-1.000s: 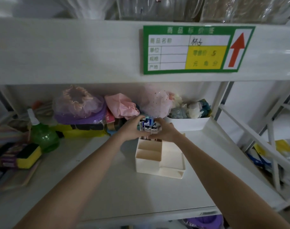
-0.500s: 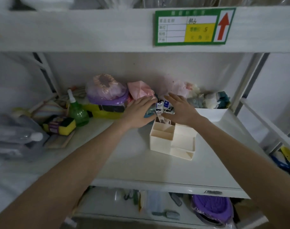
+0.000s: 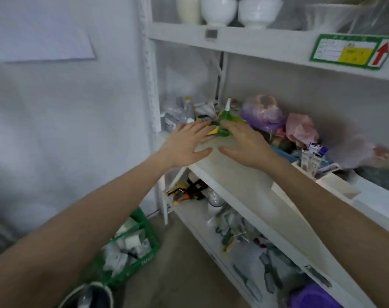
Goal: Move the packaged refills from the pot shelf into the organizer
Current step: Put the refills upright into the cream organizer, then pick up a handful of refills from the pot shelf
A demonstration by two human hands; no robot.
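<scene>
Hands: two, left hand (image 3: 187,143), right hand (image 3: 244,142). Organizer (image 3: 335,185): one. Packaged refills (image 3: 312,157) upright in organizer: several, exact count unclear. Green bottle (image 3: 225,121): one. White bowls (image 3: 219,10): two. Green crate (image 3: 133,250): one.

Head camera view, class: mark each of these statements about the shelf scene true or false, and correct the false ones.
1. Both hands are open and hold nothing. True: left hand, right hand.
2. Packaged refills stand in the organizer. True.
3. The right hand grips the refills. False: they are off to its right.
4. The green spray bottle lies on the floor. False: it is on the shelf, beyond the hands.
</scene>
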